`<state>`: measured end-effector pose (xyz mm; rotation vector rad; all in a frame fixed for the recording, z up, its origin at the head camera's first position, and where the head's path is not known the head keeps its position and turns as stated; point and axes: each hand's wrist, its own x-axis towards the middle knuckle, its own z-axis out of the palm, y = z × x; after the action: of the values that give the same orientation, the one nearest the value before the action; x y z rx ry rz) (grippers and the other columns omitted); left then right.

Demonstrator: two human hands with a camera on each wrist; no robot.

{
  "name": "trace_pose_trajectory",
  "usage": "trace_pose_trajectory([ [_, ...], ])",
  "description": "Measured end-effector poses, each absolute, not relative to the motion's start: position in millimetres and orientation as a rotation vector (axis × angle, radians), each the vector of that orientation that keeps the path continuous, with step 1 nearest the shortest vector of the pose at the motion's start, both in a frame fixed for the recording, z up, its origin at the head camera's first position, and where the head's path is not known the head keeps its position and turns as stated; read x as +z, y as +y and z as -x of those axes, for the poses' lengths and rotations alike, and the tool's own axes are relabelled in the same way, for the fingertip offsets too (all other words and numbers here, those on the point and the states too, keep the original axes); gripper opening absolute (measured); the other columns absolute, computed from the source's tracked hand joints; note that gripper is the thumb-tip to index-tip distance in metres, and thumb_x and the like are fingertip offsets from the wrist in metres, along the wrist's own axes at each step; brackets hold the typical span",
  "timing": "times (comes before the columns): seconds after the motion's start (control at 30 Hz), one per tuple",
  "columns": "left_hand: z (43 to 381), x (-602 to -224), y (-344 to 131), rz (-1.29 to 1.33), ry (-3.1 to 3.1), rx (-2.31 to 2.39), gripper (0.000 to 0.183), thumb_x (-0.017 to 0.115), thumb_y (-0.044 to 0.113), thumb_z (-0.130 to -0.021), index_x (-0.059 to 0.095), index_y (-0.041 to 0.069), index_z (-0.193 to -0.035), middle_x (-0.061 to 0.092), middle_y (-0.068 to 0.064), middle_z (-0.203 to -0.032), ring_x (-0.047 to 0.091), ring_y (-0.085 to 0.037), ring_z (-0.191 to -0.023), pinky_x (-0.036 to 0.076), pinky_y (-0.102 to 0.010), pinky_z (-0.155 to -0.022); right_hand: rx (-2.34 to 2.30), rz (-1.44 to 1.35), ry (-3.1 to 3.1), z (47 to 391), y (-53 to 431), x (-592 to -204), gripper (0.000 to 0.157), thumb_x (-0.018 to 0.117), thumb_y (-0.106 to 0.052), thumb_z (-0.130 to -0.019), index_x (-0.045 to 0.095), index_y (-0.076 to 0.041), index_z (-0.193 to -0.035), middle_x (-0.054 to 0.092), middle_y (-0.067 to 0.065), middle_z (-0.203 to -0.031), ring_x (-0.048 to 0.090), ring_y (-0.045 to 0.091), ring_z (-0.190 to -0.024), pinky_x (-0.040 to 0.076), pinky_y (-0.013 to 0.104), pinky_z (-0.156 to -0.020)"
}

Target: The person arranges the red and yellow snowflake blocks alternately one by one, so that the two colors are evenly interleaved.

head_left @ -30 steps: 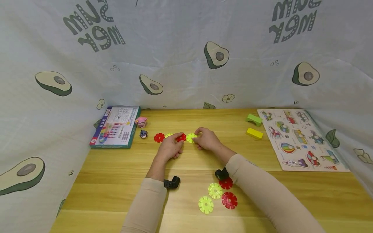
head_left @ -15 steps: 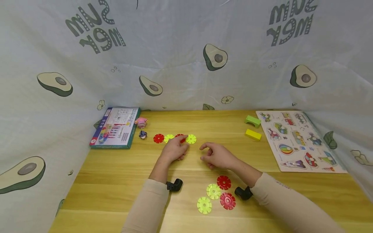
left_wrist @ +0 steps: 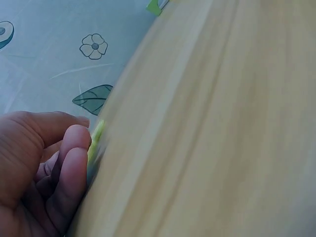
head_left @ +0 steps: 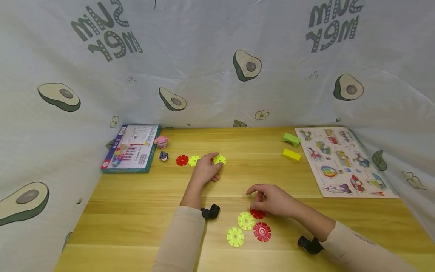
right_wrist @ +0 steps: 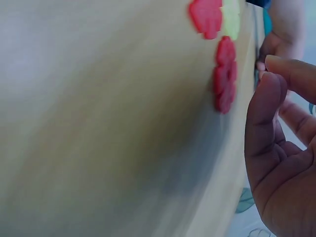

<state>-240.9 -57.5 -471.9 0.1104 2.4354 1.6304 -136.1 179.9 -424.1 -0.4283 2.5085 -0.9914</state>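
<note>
A row of notched plastic discs lies at the back of the table: a red disc [head_left: 182, 160], a yellow-green disc [head_left: 194, 161], another red one mostly hidden by my left hand [head_left: 204, 170], and a yellow-green disc [head_left: 219, 159] at the right end. My left hand's fingertips rest at that end disc, index finger and thumb apart. Nearer me lies a cluster: a red disc [head_left: 258, 214], a pinkish-red disc [head_left: 262, 231] and two yellow-green discs [head_left: 235, 237]. My right hand [head_left: 276, 200] hovers over the cluster's upper red disc, fingers loosely bent, holding nothing.
Back left are a boxed set [head_left: 132, 149], a pink figurine [head_left: 161, 142] and a small dark figurine [head_left: 164, 156]. To the right lie a green arch block [head_left: 291, 139], a yellow block [head_left: 291, 155] and a picture puzzle board [head_left: 343, 162]. A printed curtain stands behind the table.
My right hand has let go of the row's end yellow-green disc and come back right and toward me, over the cluster. The left hand has shifted slightly right along the row.
</note>
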Motion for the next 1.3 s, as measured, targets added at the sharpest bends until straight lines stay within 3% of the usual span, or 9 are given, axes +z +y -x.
trace_pose_trajectory([
  [0.33,239.4,-472.7,-53.6,-0.029,2.507,1.462,0.054,0.063,0.029,-0.088,0.044,0.026,-0.138,0.054,-0.006,-0.050,0.050,-0.016,-0.037,0.049,-0.030,-0.039,-0.908,0.443,2.450,128.4,203.3,-433.6,0.041,0.076,-0.026,-0.077,0.061,-0.022,-0.115,0.052,-0.001,-0.074,0.047,0.014,-0.063,0.038,0.023,-0.050],
  [0.73,240.7,-471.4,-52.5,-0.063,2.538,1.421,0.048,0.058,0.026,-0.091,0.046,0.023,-0.137,0.053,-0.006,-0.048,0.050,-0.018,-0.035,0.046,-0.029,-0.036,-0.883,0.476,2.469,127.1,203.8,-435.0,0.036,0.073,-0.029,-0.079,0.060,-0.025,-0.112,0.051,-0.001,-0.074,0.046,0.013,-0.063,0.036,0.023,-0.050],
  [1.0,239.2,-471.9,-51.2,-0.065,2.519,1.432,0.046,0.058,0.026,-0.092,0.047,0.023,-0.137,0.053,-0.006,-0.048,0.050,-0.018,-0.036,0.045,-0.029,-0.036,-0.904,0.410,2.534,127.3,202.3,-437.5,0.032,0.078,-0.024,-0.075,0.057,-0.025,-0.100,0.052,-0.002,-0.086,0.048,0.015,-0.077,0.045,0.027,-0.064],
  [1.3,240.0,-472.8,-49.7,-0.047,2.522,1.413,0.047,0.059,0.026,-0.091,0.048,0.023,-0.136,0.054,-0.007,-0.048,0.052,-0.019,-0.036,0.046,-0.029,-0.036,-1.351,0.210,2.338,143.1,197.8,-438.8,0.024,0.067,-0.019,-0.085,0.055,-0.012,-0.105,0.053,0.013,-0.082,0.062,0.023,-0.064,0.055,0.034,-0.058],
])
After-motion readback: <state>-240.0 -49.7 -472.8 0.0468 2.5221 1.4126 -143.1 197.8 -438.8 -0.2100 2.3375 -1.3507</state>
